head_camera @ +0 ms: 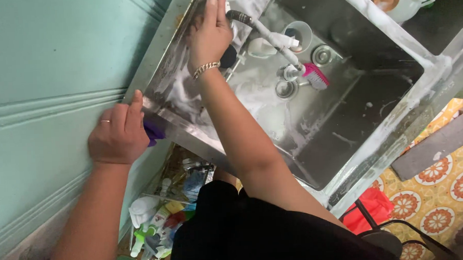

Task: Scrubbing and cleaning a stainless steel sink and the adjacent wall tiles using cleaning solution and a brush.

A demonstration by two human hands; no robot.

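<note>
Right hand (209, 31), top centre of frame, lies flat on the soapy back rim of the steel sink (344, 126), fingers together and stretched out. Fingertips run out of the top edge, so I cannot tell whether a sponge or cloth sits under them. Gold bracelet (206, 69) on that wrist.

Left hand (118, 134), left of centre, is curled around the sink's near-left corner, thumb up against the rim. A purple cloth (153, 132) pokes out from under the fingers; the hand appears to be pinching it against the corner.

Key relation: the foamy rim strip runs as a long diagonal from the left hand's corner up to the top of frame. The right hand sits on that strip at its upper end; the left hand is at the lower end, so each end has its own hand.

In the basin: white faucet hose (269, 36) crossing diagonally, pink brush (317, 76) right of the hose end, drain (285, 88) below it.

Lower centre, under the sink: a cluster of spray bottles (152, 225). Teal wall (46, 100) fills the left.
</note>
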